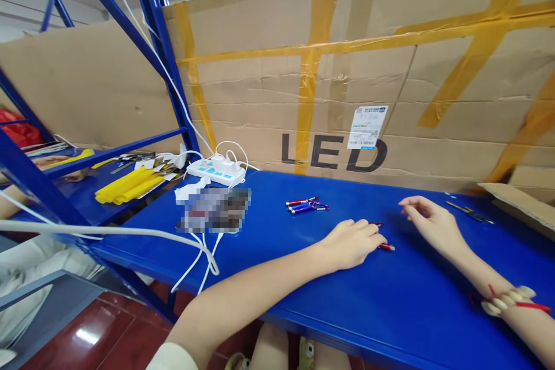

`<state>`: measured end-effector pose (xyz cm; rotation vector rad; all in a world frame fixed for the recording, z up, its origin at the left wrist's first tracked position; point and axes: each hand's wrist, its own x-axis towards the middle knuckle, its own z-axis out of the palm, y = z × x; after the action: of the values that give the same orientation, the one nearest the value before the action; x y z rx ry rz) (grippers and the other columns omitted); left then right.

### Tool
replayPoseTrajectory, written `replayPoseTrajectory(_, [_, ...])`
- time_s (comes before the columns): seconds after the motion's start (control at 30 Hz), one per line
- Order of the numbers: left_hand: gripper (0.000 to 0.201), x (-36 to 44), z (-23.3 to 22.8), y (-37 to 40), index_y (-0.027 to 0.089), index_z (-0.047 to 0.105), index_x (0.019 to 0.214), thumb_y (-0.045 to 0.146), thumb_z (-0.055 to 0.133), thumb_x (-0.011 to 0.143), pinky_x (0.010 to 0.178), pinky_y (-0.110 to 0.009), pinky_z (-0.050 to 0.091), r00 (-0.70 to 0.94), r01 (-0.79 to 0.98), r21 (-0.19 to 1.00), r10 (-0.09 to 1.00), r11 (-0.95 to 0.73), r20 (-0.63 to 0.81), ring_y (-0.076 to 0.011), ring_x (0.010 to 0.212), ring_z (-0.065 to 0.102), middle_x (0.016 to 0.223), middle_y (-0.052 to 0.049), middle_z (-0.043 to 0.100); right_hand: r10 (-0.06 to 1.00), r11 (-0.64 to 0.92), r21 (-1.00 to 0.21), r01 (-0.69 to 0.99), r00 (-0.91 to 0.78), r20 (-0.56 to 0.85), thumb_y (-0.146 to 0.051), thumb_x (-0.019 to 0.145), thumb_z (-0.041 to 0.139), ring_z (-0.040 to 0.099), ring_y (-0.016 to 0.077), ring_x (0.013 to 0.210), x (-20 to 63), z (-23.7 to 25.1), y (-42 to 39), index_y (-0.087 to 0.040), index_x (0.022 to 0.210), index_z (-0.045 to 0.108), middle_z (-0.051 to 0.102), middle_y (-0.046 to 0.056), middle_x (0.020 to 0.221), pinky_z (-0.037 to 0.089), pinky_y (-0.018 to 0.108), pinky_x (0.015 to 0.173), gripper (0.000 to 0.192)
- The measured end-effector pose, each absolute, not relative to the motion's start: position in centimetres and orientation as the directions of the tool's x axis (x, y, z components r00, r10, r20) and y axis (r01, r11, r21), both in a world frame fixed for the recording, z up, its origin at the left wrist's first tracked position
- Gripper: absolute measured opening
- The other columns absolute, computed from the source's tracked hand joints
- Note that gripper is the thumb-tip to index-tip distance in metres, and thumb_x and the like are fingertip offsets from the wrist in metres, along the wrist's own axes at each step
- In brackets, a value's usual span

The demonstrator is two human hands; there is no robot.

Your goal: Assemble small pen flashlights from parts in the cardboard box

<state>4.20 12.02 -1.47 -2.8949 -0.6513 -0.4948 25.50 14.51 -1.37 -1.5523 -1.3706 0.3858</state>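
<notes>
My left hand [353, 244] lies palm down on the blue table, fingers bent over a small red metal penlight [387, 247]. One end of it sticks out past the fingers, and another red bit shows beyond the fingertips; the middle is hidden. To the right, my right hand [427, 222] hovers just above the table with its fingers loosely curled and a gap inside the thumb and forefinger. Nothing shows in it. Farther back lie a red penlight [301, 200] and a blue penlight [301, 207] with a purple-blue clip [319, 206], side by side.
Behind the table [329, 295] stands a large taped cardboard sheet [260, 104]. A white power strip [217, 171] with cables sits at the left, near a blurred-out object [217, 209]. Scissors-like dark tools [470, 212] and a cardboard box [520, 205] are at right.
</notes>
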Motion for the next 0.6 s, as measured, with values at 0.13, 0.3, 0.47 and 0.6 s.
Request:
replayPoseTrajectory(0.13, [0.040, 3.8, -1.4, 12.4, 0.011, 0.048, 0.118, 0.002, 0.041, 0.080, 0.081, -0.032, 0.046, 0.851, 0.448, 0.013, 0.431, -0.894, 0.301, -0.0214, 0.103, 0.049, 0.112, -0.011, 0.052, 0.879, 0.178, -0.732, 0.658, 0.228, 0.418, -0.030, 0.068, 0.048, 0.054, 0.0182, 0.067, 25.2, -2.3, 15.1, -0.020, 0.077, 0.058, 0.060, 0.004, 0.072, 0.039, 0.031, 0.064, 0.016])
replayPoseTrajectory(0.3, [0.036, 2.5, -1.8, 15.0, 0.012, 0.051, 0.110, -0.001, 0.040, 0.078, 0.079, -0.029, 0.048, 0.779, 0.512, 0.163, 0.536, -0.844, 0.326, -0.0190, 0.095, 0.052, 0.108, -0.010, 0.049, 0.893, 0.202, -0.720, 0.664, 0.177, 0.414, -0.029, 0.071, 0.046, 0.055, 0.0157, 0.066, 24.3, -3.5, 16.1, -0.019, 0.078, 0.058, 0.061, 0.003, 0.072, 0.041, 0.029, 0.065, 0.017])
replayPoseTrajectory(0.47, [0.021, 1.2, -2.4, 17.8, 0.015, 0.049, 0.106, 0.013, 0.039, 0.088, 0.082, -0.031, 0.047, 0.570, 0.603, 0.348, 0.693, -0.718, 0.441, -0.0180, 0.092, 0.054, 0.105, -0.009, 0.048, 0.981, -0.001, -0.613, 0.790, 0.120, 0.153, -0.032, 0.075, 0.050, 0.058, 0.0168, 0.073, 23.7, -2.5, 17.2, -0.021, 0.085, 0.063, 0.066, 0.001, 0.077, 0.041, 0.028, 0.067, 0.020])
replayPoseTrajectory(0.6, [0.018, 0.9, -2.0, 17.9, 0.016, 0.048, 0.104, 0.021, 0.036, 0.091, 0.081, -0.032, 0.047, 0.533, 0.644, 0.327, 0.713, -0.691, 0.456, -0.0191, 0.093, 0.054, 0.103, -0.008, 0.050, 0.986, -0.125, -0.534, 0.836, 0.165, 0.028, -0.045, 0.077, 0.051, 0.057, 0.0187, 0.072, 23.3, -1.1, 17.5, -0.023, 0.084, 0.066, 0.065, 0.001, 0.074, 0.040, 0.029, 0.067, 0.027])
